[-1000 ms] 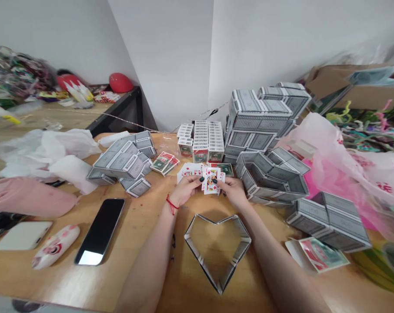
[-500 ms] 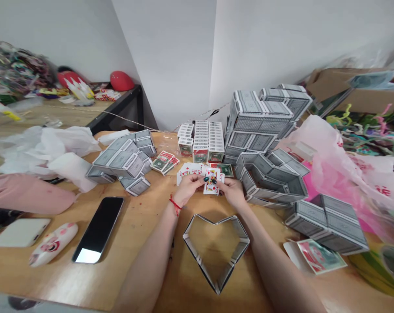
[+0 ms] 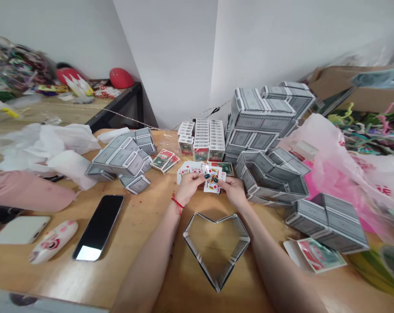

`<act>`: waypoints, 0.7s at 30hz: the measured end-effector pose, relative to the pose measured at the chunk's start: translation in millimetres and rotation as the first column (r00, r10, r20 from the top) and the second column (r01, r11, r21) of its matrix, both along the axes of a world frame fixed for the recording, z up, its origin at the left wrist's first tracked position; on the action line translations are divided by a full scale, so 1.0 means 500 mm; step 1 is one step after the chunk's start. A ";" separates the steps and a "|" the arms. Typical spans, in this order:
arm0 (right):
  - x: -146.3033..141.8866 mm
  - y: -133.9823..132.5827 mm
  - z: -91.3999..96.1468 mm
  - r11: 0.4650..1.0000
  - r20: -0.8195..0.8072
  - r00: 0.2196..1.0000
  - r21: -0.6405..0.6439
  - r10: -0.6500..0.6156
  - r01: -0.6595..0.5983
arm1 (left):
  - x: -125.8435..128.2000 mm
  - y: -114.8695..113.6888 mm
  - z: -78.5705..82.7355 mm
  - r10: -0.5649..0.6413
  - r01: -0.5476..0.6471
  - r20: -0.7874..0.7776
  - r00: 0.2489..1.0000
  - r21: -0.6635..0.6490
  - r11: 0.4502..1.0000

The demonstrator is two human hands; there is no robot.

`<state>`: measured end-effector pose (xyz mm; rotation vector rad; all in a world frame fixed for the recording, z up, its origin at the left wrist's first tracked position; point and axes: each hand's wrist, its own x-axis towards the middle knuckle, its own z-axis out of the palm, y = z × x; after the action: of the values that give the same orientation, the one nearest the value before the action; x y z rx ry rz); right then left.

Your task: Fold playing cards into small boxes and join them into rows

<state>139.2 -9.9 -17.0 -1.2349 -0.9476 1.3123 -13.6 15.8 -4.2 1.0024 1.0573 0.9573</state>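
Observation:
Between both hands is a small bunch of playing cards (image 3: 212,184), face up, with a red-suited court card on top. My left hand (image 3: 192,186) pinches its left edge with the thumb laid on the face. On the opposite edge, my right hand (image 3: 232,188) grips the same cards, thumb also on top. Loose face-up cards (image 3: 188,167) lie just behind my left fingers. A green and red card box (image 3: 225,168) lies behind the held cards. Nearer to me, between my forearms, stands a heart-shaped frame of folded cards (image 3: 201,261).
Rows of card boxes (image 3: 201,134) stand at the back. Tall stacked card structures (image 3: 260,115) and an open card frame (image 3: 272,184) rise on the right. Another folded-card piece (image 3: 121,156) sits left. A phone (image 3: 98,228) and an opened card box (image 3: 321,255) lie on the table.
My hands and the held cards stay almost in place, with both thumbs still on the top card. The whole view has shifted very slightly.

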 end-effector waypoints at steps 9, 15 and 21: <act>0.000 -0.001 0.003 1.000 -0.031 0.999 0.002 0.010 -0.010 | 0.002 0.003 -0.013 0.028 -0.028 -0.022 0.999 0.010 1.000; 0.000 -0.002 0.008 0.999 -0.048 0.998 -0.018 0.039 -0.039 | 0.002 0.003 -0.015 0.030 -0.026 -0.063 0.998 0.068 0.997; 0.005 0.001 -0.005 0.998 0.033 0.997 -0.009 0.066 -0.066 | 0.005 0.004 -0.023 0.043 -0.009 -0.179 0.983 0.187 0.982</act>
<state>141.7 -9.2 -19.3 -1.2441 -1.0155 1.3517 -11.2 17.7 -15.5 1.2519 1.1501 1.0139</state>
